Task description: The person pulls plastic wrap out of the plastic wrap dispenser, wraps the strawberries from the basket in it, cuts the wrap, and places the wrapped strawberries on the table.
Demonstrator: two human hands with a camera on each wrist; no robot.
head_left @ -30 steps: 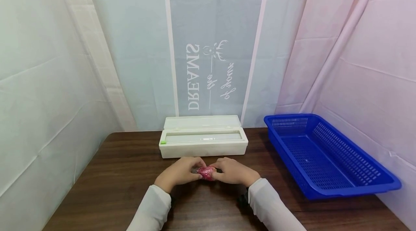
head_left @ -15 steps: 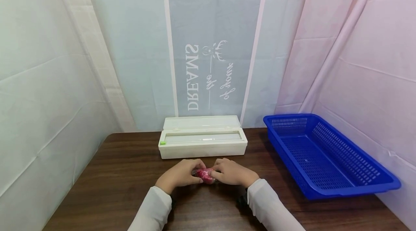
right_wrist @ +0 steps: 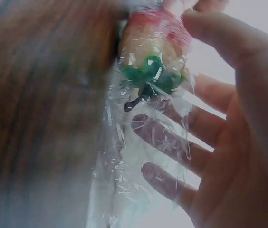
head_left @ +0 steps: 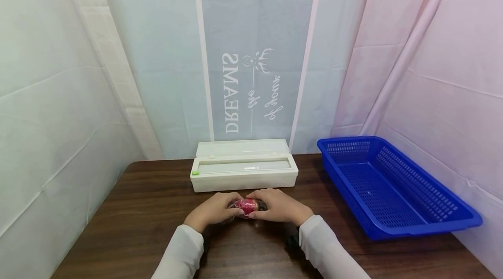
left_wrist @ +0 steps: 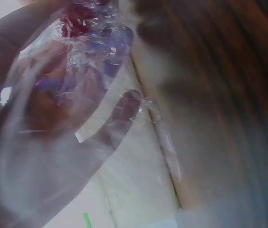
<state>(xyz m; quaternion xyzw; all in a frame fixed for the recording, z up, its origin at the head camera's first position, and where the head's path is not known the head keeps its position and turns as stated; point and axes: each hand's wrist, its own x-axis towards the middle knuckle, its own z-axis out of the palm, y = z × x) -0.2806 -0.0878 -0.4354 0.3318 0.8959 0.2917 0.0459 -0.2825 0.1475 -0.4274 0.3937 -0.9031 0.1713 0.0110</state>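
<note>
A red, cream and green fruit-shaped item [head_left: 247, 207] with a dark stem lies wrapped in clear cling film [right_wrist: 167, 137], low over the tabletop. My left hand [head_left: 214, 210] holds its left end between fingers and thumb, with loose film spread across that hand in the left wrist view. On the other end, my right hand [head_left: 280, 206] grips with the thumb and index finger. Its other fingers lie spread behind the trailing film in the right wrist view. Whether the item is real or a toy I cannot tell.
Just beyond the hands sits a white cling film dispenser [head_left: 245, 181] with its lid [head_left: 242, 147] raised and a green slider [head_left: 195, 173] at the left. A blue perforated basket [head_left: 408, 196] stands on the right of the brown wooden table [head_left: 129, 213]. White and grey-blue cloth surrounds the table.
The right hand has shifted its grip, uncovering more of the item's right end. The wrapped item has turned slightly and moved a little left between the hands.
</note>
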